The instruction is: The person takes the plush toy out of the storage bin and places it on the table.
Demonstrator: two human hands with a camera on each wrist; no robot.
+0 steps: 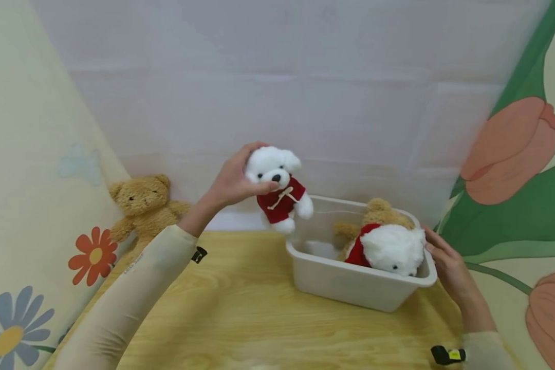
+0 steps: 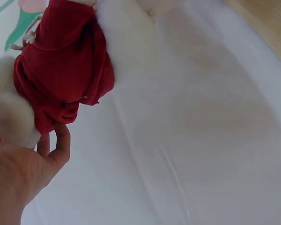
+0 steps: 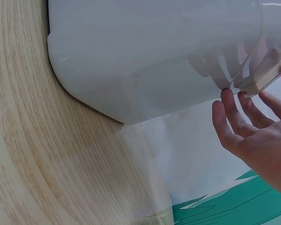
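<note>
My left hand (image 1: 233, 180) grips a white plush bear in a red top (image 1: 279, 187) by the head, holding it in the air above the left end of a white plastic bin (image 1: 351, 285). The left wrist view shows the bear's red top (image 2: 61, 70) close up against my left hand (image 2: 18, 173). Inside the bin lie another white bear in red (image 1: 388, 249) and a tan bear (image 1: 379, 213). With straight fingers my right hand (image 1: 448, 264) touches the bin's right rim; in the right wrist view those fingers (image 3: 234, 124) reach the rim of the bin (image 3: 145, 61).
A tan teddy bear (image 1: 143, 208) sits against the wall at the back left. The bin stands on a light wooden tabletop (image 1: 240, 313). Flower-patterned walls close in on the left and right, with a white wall behind.
</note>
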